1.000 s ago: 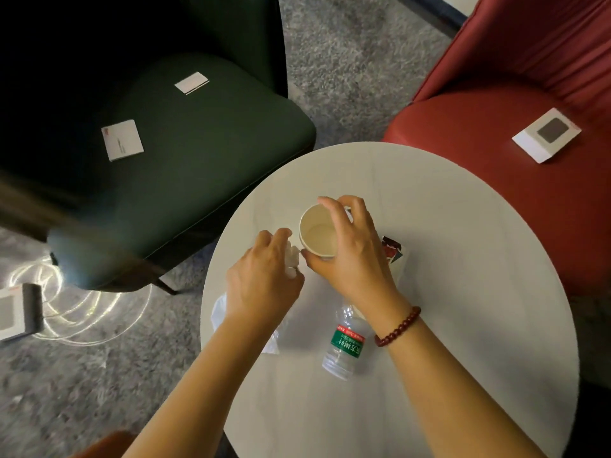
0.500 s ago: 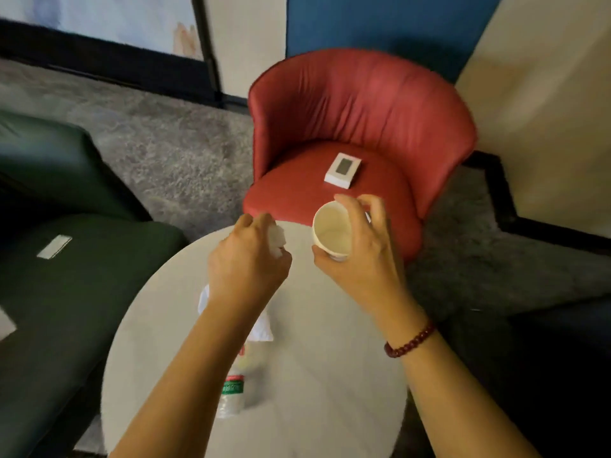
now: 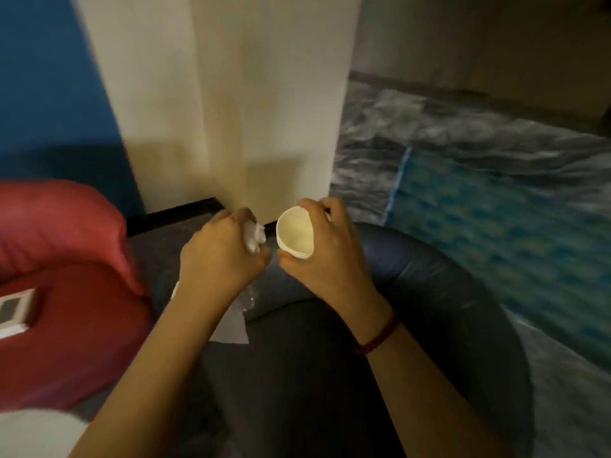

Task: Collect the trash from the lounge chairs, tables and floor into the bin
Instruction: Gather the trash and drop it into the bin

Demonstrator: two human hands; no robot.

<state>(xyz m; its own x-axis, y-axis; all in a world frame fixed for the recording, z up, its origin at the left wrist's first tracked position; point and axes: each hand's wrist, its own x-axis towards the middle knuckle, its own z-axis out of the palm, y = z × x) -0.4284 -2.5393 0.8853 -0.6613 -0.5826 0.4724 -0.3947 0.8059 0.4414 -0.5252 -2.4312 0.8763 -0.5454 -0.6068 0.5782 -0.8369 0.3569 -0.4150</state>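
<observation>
My right hand [image 3: 325, 256] grips a white paper cup [image 3: 295, 237], tilted with its mouth toward me and nothing visible inside. My left hand [image 3: 220, 259] holds a crumpled white tissue [image 3: 254, 237] in its curled fingers, with a clear plastic wrapper [image 3: 231, 325] hanging below the hand. Both hands are held up side by side, a little apart, over a dark blue lounge chair [image 3: 429, 292]. No bin is in view.
A red lounge chair [image 3: 66, 292] stands at the left with a small white box [image 3: 13, 312] on its seat. A cream pillar [image 3: 231, 110] rises straight ahead. A patterned blue-green rug [image 3: 512, 233] lies on grey carpet at the right. The white table's edge [image 3: 33, 434] shows bottom left.
My view has swung right, from the round table and red chair to the dark blue chair. Both hands lifted the cup and tissue off the table and still carry them.
</observation>
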